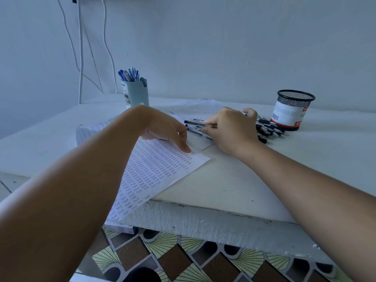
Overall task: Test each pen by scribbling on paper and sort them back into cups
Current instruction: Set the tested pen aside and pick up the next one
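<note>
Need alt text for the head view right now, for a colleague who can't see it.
The right hand grips several black pens over a sheet of paper covered in handwriting, which the left hand presses down. Blue pens fill a pale cup; loose black pens lie beside a mesh cup.

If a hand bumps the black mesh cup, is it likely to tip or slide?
The black mesh cup looks empty and light, so it would probably slide easily. It stands upright and looks squat, so tipping seems less likely. Loose black pens beside it could get knocked.
</note>
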Action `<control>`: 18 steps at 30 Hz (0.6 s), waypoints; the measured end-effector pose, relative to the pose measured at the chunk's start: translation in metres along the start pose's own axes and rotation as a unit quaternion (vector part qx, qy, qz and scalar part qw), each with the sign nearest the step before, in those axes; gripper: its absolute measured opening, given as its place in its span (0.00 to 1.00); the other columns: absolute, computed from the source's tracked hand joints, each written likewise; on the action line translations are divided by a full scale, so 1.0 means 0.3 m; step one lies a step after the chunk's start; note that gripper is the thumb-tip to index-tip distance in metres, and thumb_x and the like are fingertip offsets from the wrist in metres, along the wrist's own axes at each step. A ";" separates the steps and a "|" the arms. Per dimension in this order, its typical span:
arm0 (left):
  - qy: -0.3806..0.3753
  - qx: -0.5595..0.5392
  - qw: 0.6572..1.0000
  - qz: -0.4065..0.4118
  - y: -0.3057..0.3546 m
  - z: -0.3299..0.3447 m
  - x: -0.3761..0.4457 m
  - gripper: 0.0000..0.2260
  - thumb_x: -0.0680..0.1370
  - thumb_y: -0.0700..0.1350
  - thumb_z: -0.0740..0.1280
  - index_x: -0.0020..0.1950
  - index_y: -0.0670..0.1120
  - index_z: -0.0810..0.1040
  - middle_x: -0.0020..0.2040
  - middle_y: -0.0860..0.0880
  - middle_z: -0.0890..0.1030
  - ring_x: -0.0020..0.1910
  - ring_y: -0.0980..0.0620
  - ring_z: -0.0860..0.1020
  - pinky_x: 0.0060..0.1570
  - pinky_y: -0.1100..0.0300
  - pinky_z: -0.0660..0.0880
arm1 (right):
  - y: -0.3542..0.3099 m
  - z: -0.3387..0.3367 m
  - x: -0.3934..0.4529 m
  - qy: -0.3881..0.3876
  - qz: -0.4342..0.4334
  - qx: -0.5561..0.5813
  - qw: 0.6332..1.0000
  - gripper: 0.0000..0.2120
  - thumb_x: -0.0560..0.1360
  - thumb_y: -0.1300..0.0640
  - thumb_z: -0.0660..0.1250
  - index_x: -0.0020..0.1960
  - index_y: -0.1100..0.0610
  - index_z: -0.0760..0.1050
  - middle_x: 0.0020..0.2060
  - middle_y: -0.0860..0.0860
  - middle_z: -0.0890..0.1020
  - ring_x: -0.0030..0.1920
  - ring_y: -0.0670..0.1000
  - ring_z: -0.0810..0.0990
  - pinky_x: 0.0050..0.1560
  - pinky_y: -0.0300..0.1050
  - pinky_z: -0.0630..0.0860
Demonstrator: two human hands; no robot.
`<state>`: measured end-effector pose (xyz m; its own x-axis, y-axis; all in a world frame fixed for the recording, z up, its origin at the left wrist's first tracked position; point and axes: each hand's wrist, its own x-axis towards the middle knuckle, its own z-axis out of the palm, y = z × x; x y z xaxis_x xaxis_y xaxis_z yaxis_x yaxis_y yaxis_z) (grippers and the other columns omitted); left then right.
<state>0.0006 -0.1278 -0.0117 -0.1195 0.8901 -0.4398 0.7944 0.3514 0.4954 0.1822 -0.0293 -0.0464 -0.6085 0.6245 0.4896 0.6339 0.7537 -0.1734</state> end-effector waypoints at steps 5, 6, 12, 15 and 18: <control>0.042 -0.072 0.996 0.015 -0.015 -0.016 -0.022 0.09 0.76 0.42 0.76 0.49 0.44 0.77 0.41 0.51 0.81 0.39 0.57 0.79 0.44 0.65 0.75 | -0.087 0.023 0.037 -0.020 -0.009 -0.102 0.995 0.15 0.77 0.40 0.69 0.60 0.44 0.79 0.60 0.52 0.72 0.64 0.57 0.70 0.68 0.58 0.60; 0.063 -0.121 0.990 0.021 -0.035 -0.025 -0.030 0.08 0.76 0.40 0.75 0.50 0.43 0.78 0.40 0.50 0.81 0.37 0.57 0.79 0.43 0.65 0.76 | -0.114 0.028 0.036 0.001 -0.035 -0.084 0.996 0.16 0.78 0.41 0.69 0.63 0.45 0.78 0.60 0.52 0.73 0.64 0.57 0.71 0.66 0.57 0.63; 0.362 -0.138 0.921 -0.034 -0.219 -0.113 -0.054 0.03 0.78 0.38 0.70 0.51 0.42 0.78 0.45 0.43 0.80 0.42 0.48 0.76 0.39 0.59 0.73 | -0.280 0.087 0.003 -0.164 -0.182 0.109 0.963 0.21 0.84 0.42 0.61 0.74 0.47 0.71 0.68 0.49 0.74 0.67 0.52 0.72 0.66 0.56 0.74; 0.435 0.000 0.894 -0.105 -0.300 -0.130 -0.046 0.07 0.79 0.40 0.66 0.56 0.43 0.78 0.54 0.43 0.80 0.50 0.45 0.77 0.47 0.54 0.74 | -0.304 0.121 0.005 -0.206 -0.207 0.122 0.949 0.17 0.83 0.41 0.59 0.64 0.46 0.79 0.61 0.48 0.79 0.62 0.51 0.76 0.64 0.55 0.74; 0.408 0.065 0.897 -0.156 -0.338 -0.116 -0.037 0.11 0.82 0.41 0.63 0.64 0.42 0.77 0.60 0.43 0.79 0.58 0.42 0.77 0.58 0.51 0.73 | -0.307 0.094 0.042 -0.190 -0.204 0.075 0.957 0.15 0.83 0.38 0.60 0.48 0.47 0.78 0.47 0.46 0.76 0.50 0.49 0.76 0.52 0.50 0.73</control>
<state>-0.0994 -0.1631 -0.0309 -0.7017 0.6893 0.1804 0.7035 0.6302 0.3284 0.1027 -0.0849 -0.0485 -0.9389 0.2798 0.2005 0.2482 0.9539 -0.1687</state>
